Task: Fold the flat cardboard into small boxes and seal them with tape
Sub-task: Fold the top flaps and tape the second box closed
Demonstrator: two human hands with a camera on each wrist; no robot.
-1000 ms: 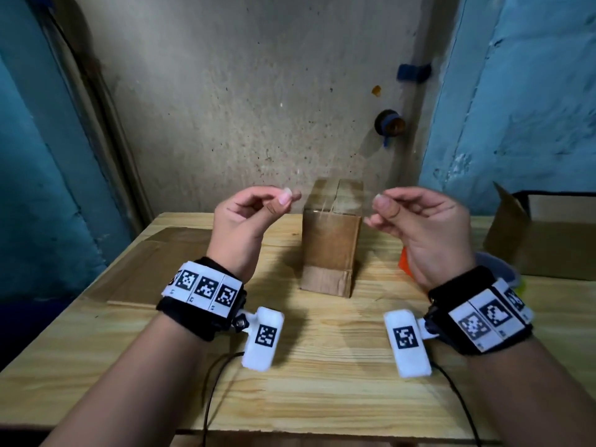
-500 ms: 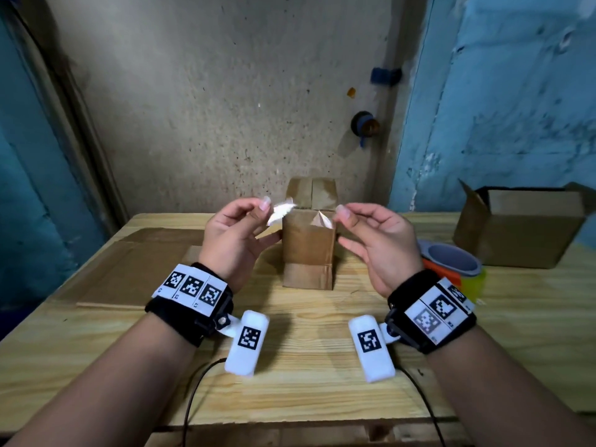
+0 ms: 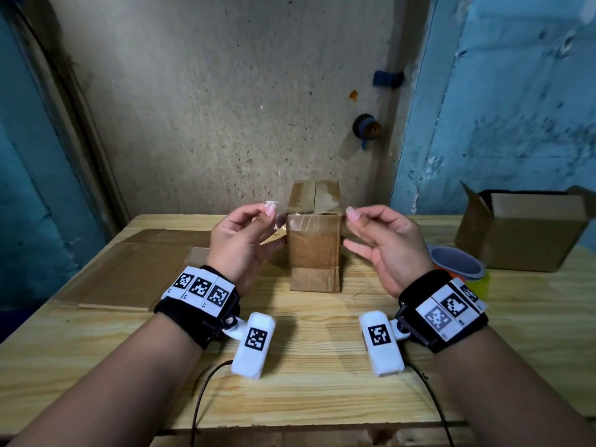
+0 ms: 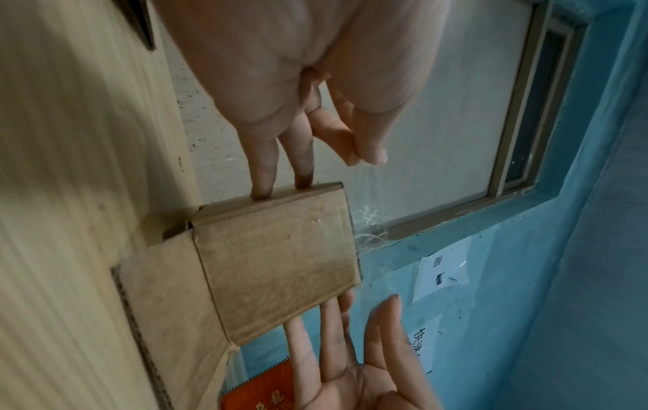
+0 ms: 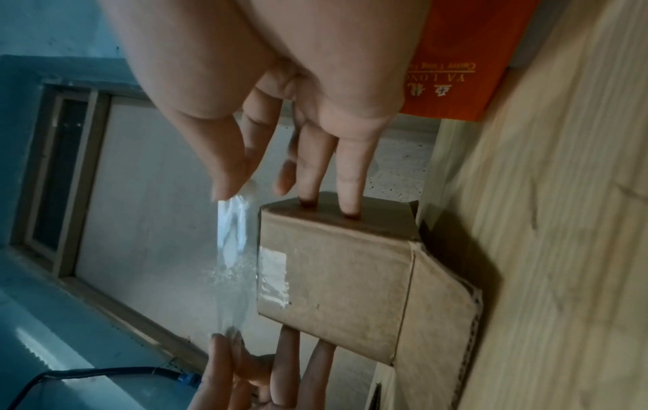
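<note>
Both hands (image 3: 245,243) (image 3: 383,243) lowered tape (image 5: 233,249) beside box (image 3: 314,250)

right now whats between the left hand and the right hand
The small cardboard box stands upright between the left hand and the right hand, with a clear tape strip stretched between their pinching fingers over its top. The head and right wrist views show it.

Bare bench (image 3: 306,382) lay open in front of the small box (image 3: 314,253). Flat cardboard (image 3: 135,272) covered the near-left stretch. To the right, a tape dispenser (image 3: 458,264) and an open carton (image 3: 519,233) blocked that side; the wall closed off the back.
</note>
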